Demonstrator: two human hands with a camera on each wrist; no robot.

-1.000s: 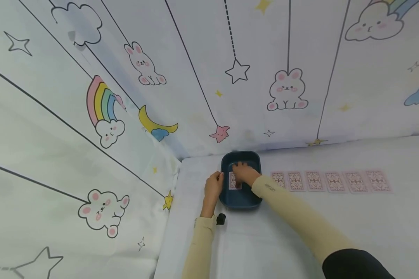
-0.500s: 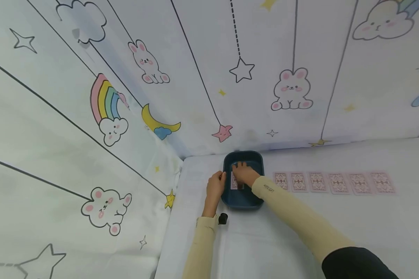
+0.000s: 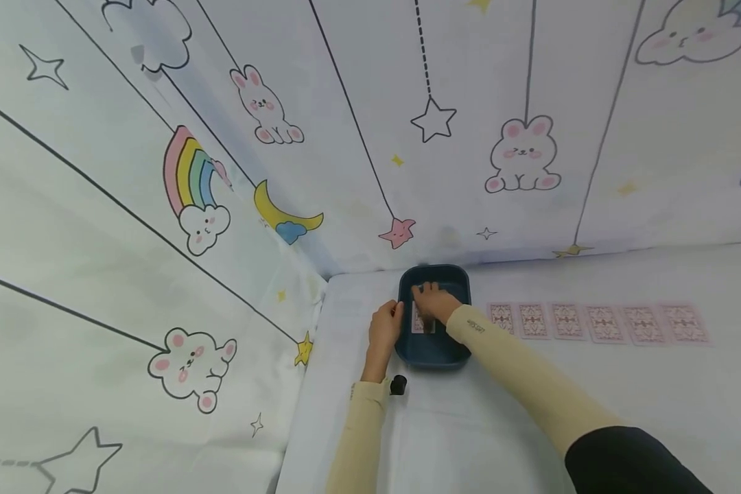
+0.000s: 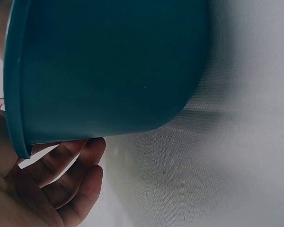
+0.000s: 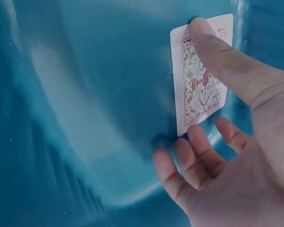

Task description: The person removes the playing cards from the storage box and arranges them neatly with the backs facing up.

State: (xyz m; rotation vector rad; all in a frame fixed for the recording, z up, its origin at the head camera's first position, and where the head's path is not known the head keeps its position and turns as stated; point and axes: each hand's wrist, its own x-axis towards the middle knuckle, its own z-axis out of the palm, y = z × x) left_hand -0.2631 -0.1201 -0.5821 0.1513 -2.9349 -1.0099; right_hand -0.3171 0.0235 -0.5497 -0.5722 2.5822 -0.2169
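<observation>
A teal plastic basin [image 3: 435, 358] stands on the white-covered table close to the wall. My left hand [image 3: 385, 329] grips its left rim, with curled fingers [image 4: 90, 187] below the lip in the left wrist view. Inside the basin is a playing card [image 5: 193, 87], its red patterned back showing. My right hand [image 3: 437, 302] reaches in and holds this card: the thumb [image 5: 220, 54] lies over one short edge, and the fingertips bend in at the opposite edge. From the head, the right hand covers part of the card.
Several more playing cards [image 3: 605, 324] lie back up in a row to the right of the basin. A wall [image 3: 358, 137] printed with bunnies, stars and clouds rises behind the table. Another printed wall [image 3: 99, 288] borders it on the left. A small black object [image 3: 398, 385] sits at the left cuff.
The head view has shifted slightly, so everything sits a little further right in it. Both hands keep nearly the same places at the basin and the card.
</observation>
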